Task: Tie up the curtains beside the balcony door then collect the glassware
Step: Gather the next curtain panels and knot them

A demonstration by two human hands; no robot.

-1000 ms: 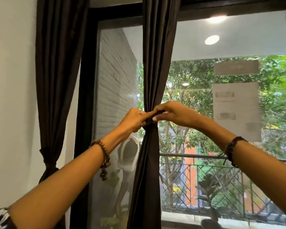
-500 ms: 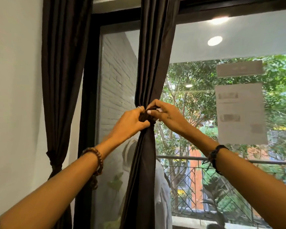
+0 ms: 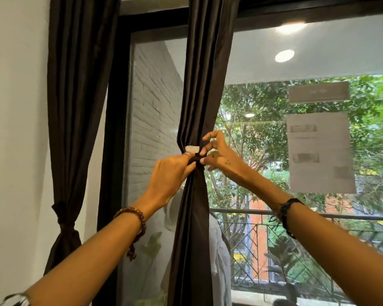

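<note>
A dark brown curtain (image 3: 205,85) hangs in front of the glass balcony door, gathered narrow at mid height. A dark tie-back band (image 3: 196,159) wraps the gathered part, and a small white patch (image 3: 192,148) shows on it. My left hand (image 3: 169,177) grips the band from the left side. My right hand (image 3: 219,154) pinches the band's end from the right, its upper fingers lifted. A second dark curtain (image 3: 80,96) hangs at the left by the wall, tied at its waist (image 3: 63,214). No glassware is in view.
The black door frame (image 3: 114,129) stands between the two curtains. Paper notices (image 3: 320,151) are stuck to the glass on the right. Outside are a metal balcony railing (image 3: 263,212), trees and a white brick wall.
The view has shifted up and closer. My hands have worked the band round the gathered curtain, and the white patch on the band now shows. My right fingers have spread.
</note>
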